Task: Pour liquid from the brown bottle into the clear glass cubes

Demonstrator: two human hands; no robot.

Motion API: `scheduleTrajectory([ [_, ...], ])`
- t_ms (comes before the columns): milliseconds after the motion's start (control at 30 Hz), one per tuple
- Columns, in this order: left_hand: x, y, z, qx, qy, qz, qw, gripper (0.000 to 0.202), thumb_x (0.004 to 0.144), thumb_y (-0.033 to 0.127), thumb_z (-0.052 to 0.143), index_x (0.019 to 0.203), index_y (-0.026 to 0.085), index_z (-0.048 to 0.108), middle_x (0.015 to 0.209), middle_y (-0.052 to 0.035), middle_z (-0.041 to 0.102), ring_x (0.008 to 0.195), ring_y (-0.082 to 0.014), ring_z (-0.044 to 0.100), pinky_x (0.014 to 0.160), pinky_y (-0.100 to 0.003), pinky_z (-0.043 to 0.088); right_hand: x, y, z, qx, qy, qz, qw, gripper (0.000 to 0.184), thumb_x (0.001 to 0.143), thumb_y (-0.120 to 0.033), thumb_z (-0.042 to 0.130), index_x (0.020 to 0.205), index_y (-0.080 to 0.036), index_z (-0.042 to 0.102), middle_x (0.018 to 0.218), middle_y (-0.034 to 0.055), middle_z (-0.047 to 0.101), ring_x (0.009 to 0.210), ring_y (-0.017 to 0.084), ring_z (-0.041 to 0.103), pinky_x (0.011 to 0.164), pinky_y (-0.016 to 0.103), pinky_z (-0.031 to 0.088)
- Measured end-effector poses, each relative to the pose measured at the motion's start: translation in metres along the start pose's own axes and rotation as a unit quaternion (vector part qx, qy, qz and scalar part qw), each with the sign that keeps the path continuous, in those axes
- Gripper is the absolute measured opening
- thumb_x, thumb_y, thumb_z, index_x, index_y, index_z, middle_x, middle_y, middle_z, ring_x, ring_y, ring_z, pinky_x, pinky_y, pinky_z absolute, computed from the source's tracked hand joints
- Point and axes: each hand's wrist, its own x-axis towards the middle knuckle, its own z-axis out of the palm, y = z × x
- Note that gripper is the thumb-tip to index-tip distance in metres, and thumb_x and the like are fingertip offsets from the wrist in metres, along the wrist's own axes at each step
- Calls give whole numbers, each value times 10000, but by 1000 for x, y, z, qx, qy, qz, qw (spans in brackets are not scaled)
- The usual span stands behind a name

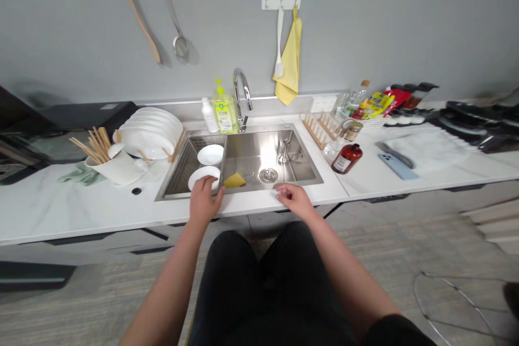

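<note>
While our left hand point(204, 201) reaches over the front rim of the sink point(308, 165), its fingers cover the near edge of a small white dish point(204, 174) that sits in the sink's left part, on a wire rack. We cannot tell whether the fingers grip that dish or only rest on it. A second white dish point(210, 154) lies just behind the first, and a yellow sponge point(234, 180) lies just to the right of it, near the drain point(268, 175).

Our right hand point(295, 198) rests on the counter point(60, 205) at the sink's front edge, fingers loosely curled and holding nothing.

Behind the basin stand the chrome faucet point(242, 98) and a green dish-soap bottle point(224, 110). To the left, white plates point(150, 132) stand in a rack beside a white holder of chopsticks point(115, 165). To the right, a red-brown bottle point(346, 158) stands near the sink, and a phone point(397, 166) lies further out.
</note>
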Motion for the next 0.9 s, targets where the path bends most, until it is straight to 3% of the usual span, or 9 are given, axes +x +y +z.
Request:
scheduleTrajectory([
  [67,3,18,17,11,-56,43,997,418,1100,483,646,1401,201,708,1458,-214,720,1393,-424,637,1221,-592,519,-5,5,-9,0,55,-6,998,369,935,-587,806,1046,-234,812,708,-27,599,631,186,526,630,326,453],
  [133,6,22,25,29,-78,53,995,456,1106,498,631,1421,180,718,1456,-226,723,1396,-442,632,1221,-608,520,-10,14,-32,-34,172,-12,984,369,948,-602,778,1008,-240,752,719,-28,571,657,198,532,665,340,489],
  [233,7,14,27,33,-82,49,995,476,1121,519,599,1413,166,729,1432,-237,729,1393,-445,632,1240,-620,512,-10,36,-91,-140,413,-8,900,433,894,-607,805,1086,-243,667,998,45,671,893,262,640,892,433,587],
  [300,6,10,26,28,-83,45,995,476,1120,530,596,1404,174,735,1432,-236,727,1401,-442,629,1254,-623,505,-1,52,-133,-177,501,21,847,698,790,-601,863,1313,-202,627,1312,154,686,1134,338,676,1081,537,583],
  [400,5,11,25,24,-81,35,996,467,1116,536,592,1387,186,739,1423,-230,727,1402,-440,625,1247,-624,514,20,74,-178,-157,488,83,854,1172,625,-586,954,1585,-111,479,1589,296,587,1379,426,652,1210,588,547],
  [467,6,13,24,25,-78,27,996,461,1118,540,581,1370,188,741,1419,-228,729,1395,-440,625,1229,-624,528,33,84,-192,-139,440,115,880,1257,609,-578,967,1653,-130,428,1601,293,622,1398,430,679,1198,578,571],
  [600,6,14,24,29,-73,20,997,451,1112,540,581,1332,184,749,1401,-229,740,1384,-440,631,1236,-614,526,42,91,-202,-149,399,146,893,1047,691,-537,933,1594,-197,526,1425,220,792,1221,389,798,1130,559,623],
  [733,6,14,23,24,-74,10,997,419,1112,531,577,1294,199,758,1356,-218,755,1356,-430,648,1220,-589,531,40,93,-216,-168,403,158,886,867,752,-475,901,1511,-177,604,1383,234,815,1159,374,824,1090,537,643],
  [900,6,15,22,17,-69,2,997,373,1094,521,597,1240,221,764,1321,-200,766,1321,-423,664,1196,-572,536,44,99,-246,-191,409,177,875,826,743,-436,907,1474,-168,632,1365,241,824,1114,379,823,1060,545,650],
])
